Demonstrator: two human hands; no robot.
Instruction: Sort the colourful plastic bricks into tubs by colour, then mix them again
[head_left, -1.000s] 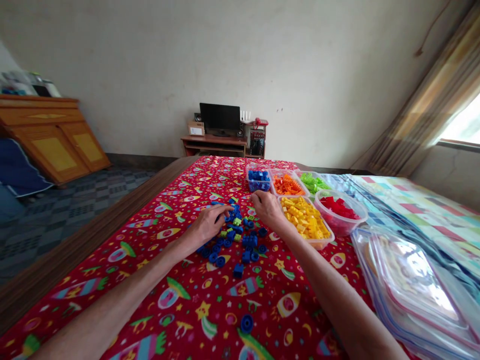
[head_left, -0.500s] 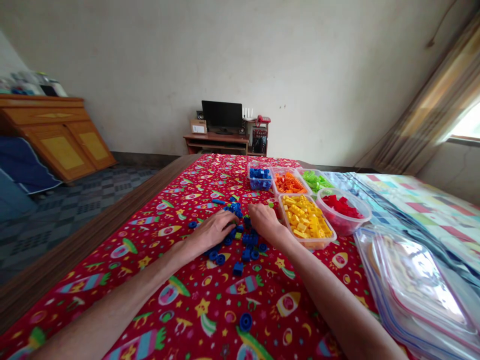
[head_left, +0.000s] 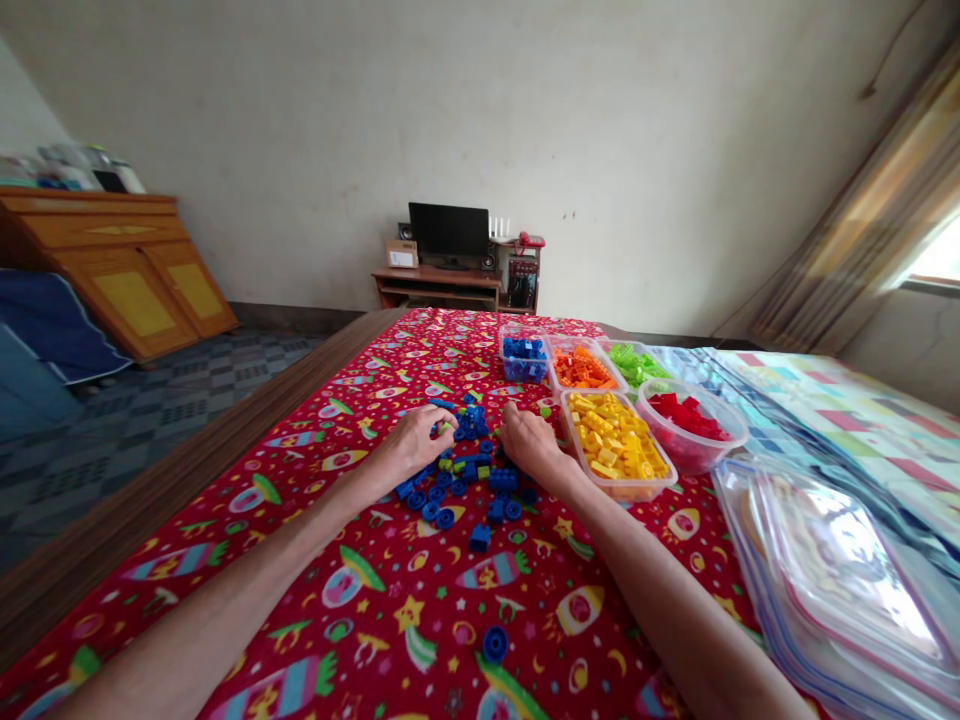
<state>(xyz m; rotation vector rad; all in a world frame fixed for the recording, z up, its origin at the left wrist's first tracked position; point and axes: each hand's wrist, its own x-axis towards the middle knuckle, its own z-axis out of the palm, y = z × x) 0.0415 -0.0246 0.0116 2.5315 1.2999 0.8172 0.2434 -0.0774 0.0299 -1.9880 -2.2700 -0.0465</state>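
Observation:
My left hand (head_left: 421,440) is at the left side of a loose pile of blue toy bricks (head_left: 471,424). Its thumb and index finger curl together round a small green brick (head_left: 445,428). At the pile's right side is my right hand (head_left: 531,442), back upward and fingers bent down, with the fingertips largely hidden. Whatever it grips does not show. Blue wheels (head_left: 430,511) and a few light green bricks (head_left: 484,473) lie among the blue pieces between my hands. A single blue wheel (head_left: 495,644) lies nearer to me.
Right of the pile stand plastic boxes of blue (head_left: 525,347), orange (head_left: 581,368), green (head_left: 634,364) and yellow bricks (head_left: 615,438), plus a round tub of red bricks (head_left: 690,418). Clear lids (head_left: 832,570) are stacked at the right. A red patterned cloth (head_left: 360,620) covers the table.
My left hand has moved left off the pile, uncovering blue wheels and green bricks. My right hand stays at the pile's right side. The view has shifted slightly.

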